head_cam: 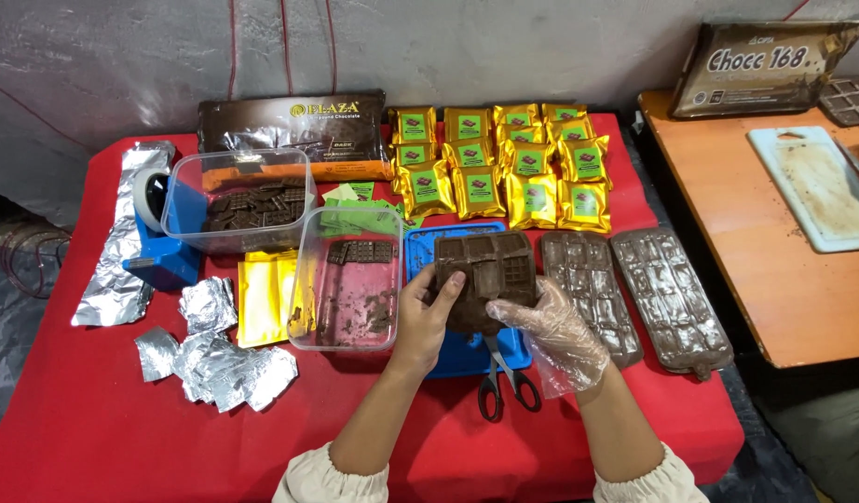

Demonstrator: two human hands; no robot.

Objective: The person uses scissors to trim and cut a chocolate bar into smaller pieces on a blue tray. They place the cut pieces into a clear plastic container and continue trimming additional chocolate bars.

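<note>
Both my hands grip a brown chocolate-filled mould [485,275] held up over a blue tray [420,244] on the red table. My bare left hand [426,315] clasps its left edge. On the mould's lower right corner sits my right hand [557,335], which wears a clear plastic glove. Two more chocolate-filled moulds [593,293] [670,298] lie flat to the right. Black-handled scissors [506,382] rest partly under my right hand.
Two clear plastic tubs [350,279] [238,200] hold chocolate pieces. Foil squares [220,359] and yellow pouches [262,298] lie at left, beside a blue tape dispenser [159,237]. Gold packets [504,163] fill the back. An orange side table [774,279] carries a white cutting board [821,186].
</note>
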